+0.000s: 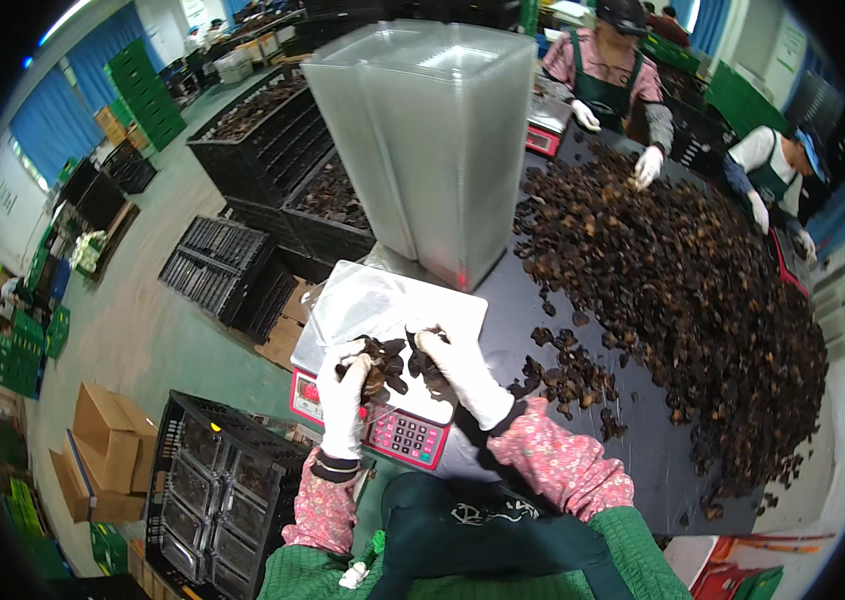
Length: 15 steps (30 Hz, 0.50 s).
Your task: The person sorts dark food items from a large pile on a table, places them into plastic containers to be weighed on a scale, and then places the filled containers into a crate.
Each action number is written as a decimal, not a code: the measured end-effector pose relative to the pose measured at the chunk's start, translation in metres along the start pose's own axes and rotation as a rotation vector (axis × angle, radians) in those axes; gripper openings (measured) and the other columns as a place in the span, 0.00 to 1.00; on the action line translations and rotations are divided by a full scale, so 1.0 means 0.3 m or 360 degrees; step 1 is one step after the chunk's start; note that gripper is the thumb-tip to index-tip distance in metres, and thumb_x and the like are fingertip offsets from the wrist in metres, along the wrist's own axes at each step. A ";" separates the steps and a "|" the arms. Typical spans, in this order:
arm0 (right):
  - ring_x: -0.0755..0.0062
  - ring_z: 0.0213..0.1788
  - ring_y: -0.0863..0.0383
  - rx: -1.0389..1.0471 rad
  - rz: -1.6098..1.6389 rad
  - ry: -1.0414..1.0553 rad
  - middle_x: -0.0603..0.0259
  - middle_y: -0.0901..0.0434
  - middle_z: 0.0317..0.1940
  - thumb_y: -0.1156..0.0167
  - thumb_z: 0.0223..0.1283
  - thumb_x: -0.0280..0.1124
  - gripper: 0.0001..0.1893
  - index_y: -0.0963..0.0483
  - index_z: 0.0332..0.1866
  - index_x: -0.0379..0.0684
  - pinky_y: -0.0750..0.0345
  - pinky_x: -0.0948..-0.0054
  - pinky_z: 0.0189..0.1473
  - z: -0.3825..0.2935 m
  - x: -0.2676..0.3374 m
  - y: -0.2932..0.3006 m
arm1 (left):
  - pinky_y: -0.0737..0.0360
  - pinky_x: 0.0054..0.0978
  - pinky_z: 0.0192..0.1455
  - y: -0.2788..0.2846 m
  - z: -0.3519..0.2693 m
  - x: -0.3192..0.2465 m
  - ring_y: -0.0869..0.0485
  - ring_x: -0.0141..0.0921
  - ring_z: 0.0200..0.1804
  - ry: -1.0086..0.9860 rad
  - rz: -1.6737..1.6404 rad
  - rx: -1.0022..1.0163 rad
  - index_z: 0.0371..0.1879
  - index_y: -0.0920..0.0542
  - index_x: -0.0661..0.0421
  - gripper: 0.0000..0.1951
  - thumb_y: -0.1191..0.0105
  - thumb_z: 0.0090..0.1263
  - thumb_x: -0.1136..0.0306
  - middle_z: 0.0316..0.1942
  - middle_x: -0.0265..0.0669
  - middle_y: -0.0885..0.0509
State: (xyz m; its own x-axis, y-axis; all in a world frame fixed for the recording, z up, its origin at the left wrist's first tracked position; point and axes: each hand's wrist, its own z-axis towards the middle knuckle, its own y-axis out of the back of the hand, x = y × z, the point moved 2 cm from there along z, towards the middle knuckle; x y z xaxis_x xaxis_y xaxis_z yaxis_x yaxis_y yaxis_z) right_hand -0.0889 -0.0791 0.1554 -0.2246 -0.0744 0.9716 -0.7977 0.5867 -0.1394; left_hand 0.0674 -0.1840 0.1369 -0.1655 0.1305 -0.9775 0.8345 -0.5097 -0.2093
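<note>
Over a digital weighing scale (400,435) with a red keypad, both my hands wear white gloves. My left hand (341,386) grips a cluster of dark brown wood ear mushrooms (391,365). A few darker mushroom pieces (430,375) are pinched in my right hand (464,371), slightly apart from that cluster. Bright glare washes out the scale's metal pan (460,300). Clear plastic (362,300) shows on its left part, but its exact shape is hard to tell. Behind the scale, tall stacks of clear plastic trays (437,150) stand on the table.
A large heap of mushrooms (655,277) covers the dark table (497,337) to the right, with a small pile (572,367) nearer me. Two co-workers (617,82) stand beyond it. Black crates (265,142) and a crate of filled clear trays (216,495) are at left, near cardboard boxes (111,442).
</note>
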 end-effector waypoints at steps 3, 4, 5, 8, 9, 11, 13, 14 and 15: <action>0.55 0.46 0.18 -0.0062 -0.0910 0.0723 0.51 0.19 0.40 0.40 0.67 0.37 0.15 0.23 0.52 0.38 0.22 0.58 0.52 0.082 -0.123 -0.036 | 0.24 0.20 0.46 -0.018 0.034 0.042 0.22 0.20 0.40 -0.0316 0.0420 -0.0089 0.45 0.18 0.57 0.06 0.43 0.73 0.73 0.38 0.28 0.17; 0.51 0.53 0.21 0.0001 -0.1118 0.0840 0.49 0.21 0.46 0.39 0.65 0.36 0.17 0.24 0.54 0.39 0.25 0.57 0.57 0.078 -0.130 -0.057 | 0.24 0.21 0.49 -0.017 0.038 0.055 0.22 0.21 0.41 -0.0325 0.0382 -0.0121 0.46 0.18 0.58 0.06 0.44 0.73 0.74 0.39 0.28 0.17; 0.48 0.59 0.25 0.0058 -0.1324 0.0957 0.48 0.23 0.53 0.39 0.63 0.36 0.19 0.24 0.57 0.39 0.28 0.56 0.62 0.075 -0.137 -0.073 | 0.24 0.22 0.51 -0.015 0.044 0.067 0.21 0.22 0.43 -0.0333 0.0343 -0.0146 0.46 0.18 0.58 0.06 0.44 0.74 0.75 0.40 0.29 0.17; 0.50 0.64 0.28 0.0016 -0.1725 0.1151 0.53 0.28 0.61 0.38 0.59 0.36 0.27 0.29 0.64 0.41 0.32 0.51 0.66 0.012 -0.081 -0.083 | 0.25 0.22 0.53 -0.027 0.056 0.062 0.21 0.24 0.45 -0.0327 0.0297 -0.0110 0.46 0.19 0.59 0.06 0.46 0.75 0.76 0.43 0.31 0.17; 0.50 0.64 0.28 0.0013 -0.1754 0.1146 0.54 0.28 0.61 0.38 0.59 0.36 0.28 0.30 0.65 0.41 0.32 0.50 0.66 0.000 -0.064 -0.076 | 0.24 0.23 0.54 -0.049 0.055 0.029 0.21 0.25 0.46 -0.0263 0.0280 -0.0079 0.46 0.19 0.59 0.06 0.46 0.74 0.77 0.44 0.32 0.17; 0.50 0.65 0.28 0.0029 -0.1781 0.1190 0.52 0.28 0.63 0.37 0.56 0.33 0.27 0.28 0.63 0.39 0.31 0.52 0.66 -0.032 -0.018 -0.048 | 0.23 0.24 0.55 -0.056 0.070 0.036 0.20 0.25 0.47 -0.0316 0.0374 -0.0061 0.46 0.19 0.59 0.06 0.45 0.74 0.77 0.44 0.33 0.17; 0.48 0.64 0.28 0.0050 -0.1678 0.1181 0.51 0.27 0.63 0.39 0.59 0.30 0.25 0.27 0.63 0.39 0.31 0.53 0.67 -0.054 -0.006 0.003 | 0.23 0.28 0.57 -0.060 0.088 0.048 0.19 0.30 0.49 -0.0643 0.0669 -0.0086 0.44 0.18 0.59 0.07 0.42 0.70 0.78 0.44 0.36 0.15; 0.48 0.63 0.27 -0.0006 -0.1405 0.1179 0.51 0.26 0.62 0.41 0.62 0.28 0.21 0.25 0.61 0.38 0.30 0.53 0.67 -0.079 -0.013 0.051 | 0.24 0.30 0.57 -0.079 0.088 0.034 0.19 0.33 0.49 -0.0799 0.0985 -0.0054 0.42 0.17 0.58 0.06 0.41 0.69 0.78 0.43 0.37 0.15; 0.52 0.60 0.21 -0.0026 -0.1329 0.1088 0.52 0.22 0.59 0.40 0.64 0.24 0.17 0.23 0.58 0.38 0.25 0.59 0.63 -0.115 -0.010 0.101 | 0.24 0.32 0.57 -0.094 0.086 0.026 0.18 0.35 0.49 -0.0963 0.1288 -0.0013 0.40 0.16 0.57 0.05 0.40 0.67 0.77 0.41 0.38 0.14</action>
State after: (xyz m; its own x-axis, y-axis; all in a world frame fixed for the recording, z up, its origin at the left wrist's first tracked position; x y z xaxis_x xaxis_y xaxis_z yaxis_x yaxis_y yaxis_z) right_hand -0.0931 -0.0334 0.1549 0.7512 0.0069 0.6600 -0.5451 0.5703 0.6145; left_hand 0.0291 -0.1905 0.1347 0.2151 -0.7063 -0.6744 0.8172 -0.2479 0.5202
